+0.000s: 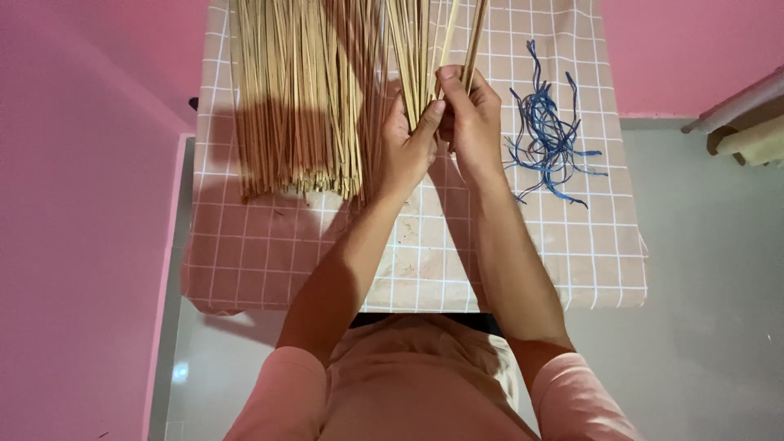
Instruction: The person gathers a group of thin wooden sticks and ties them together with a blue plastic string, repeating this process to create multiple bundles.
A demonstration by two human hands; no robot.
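Left hand clamps a small bunch of sticks near the table's far edge; right hand pinches two. We'd keep ends aligned, grip tight, clear of the big stick pile and blue strings.

One worktop; one big pile of thin sticks (too many to count); one tangle of blue strings; two hands, left hand, right hand.
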